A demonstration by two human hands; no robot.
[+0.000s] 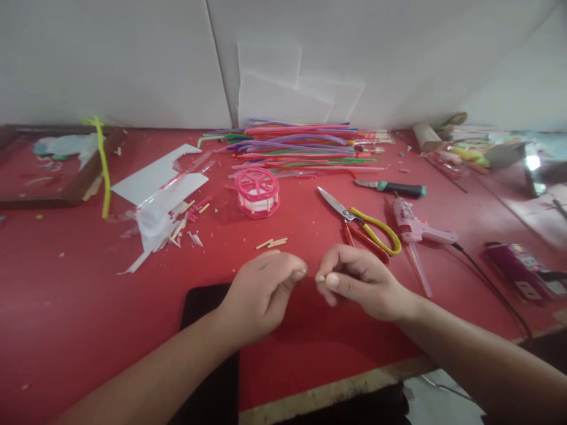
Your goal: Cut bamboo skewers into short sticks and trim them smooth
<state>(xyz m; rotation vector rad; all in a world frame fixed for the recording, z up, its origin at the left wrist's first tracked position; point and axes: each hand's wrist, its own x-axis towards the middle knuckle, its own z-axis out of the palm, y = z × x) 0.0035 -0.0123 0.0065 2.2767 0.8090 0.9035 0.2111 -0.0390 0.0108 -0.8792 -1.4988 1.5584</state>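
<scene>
My left hand point(261, 289) and my right hand point(358, 280) meet over the red table point(66, 307) near its front edge, both with fingers curled into a pinch. Between the fingertips of my right hand sits a tiny pale piece point(319, 277), too small to name. What my left hand pinches is hidden. Just beyond my hands lie short wooden stick pieces point(271, 242). A small pink and white wheel-shaped model point(257, 192) stands farther back. Scissors point(361, 227) with yellow and red handles lie just past my right hand.
A pile of coloured straws point(301, 147) lies at the back. A pink glue gun point(414, 227) with its cord, a green-handled cutter point(392, 188), white card point(155, 177), clear plastic wrap and scraps are around. A black phone point(208, 354) lies under my left forearm. Boxes at right.
</scene>
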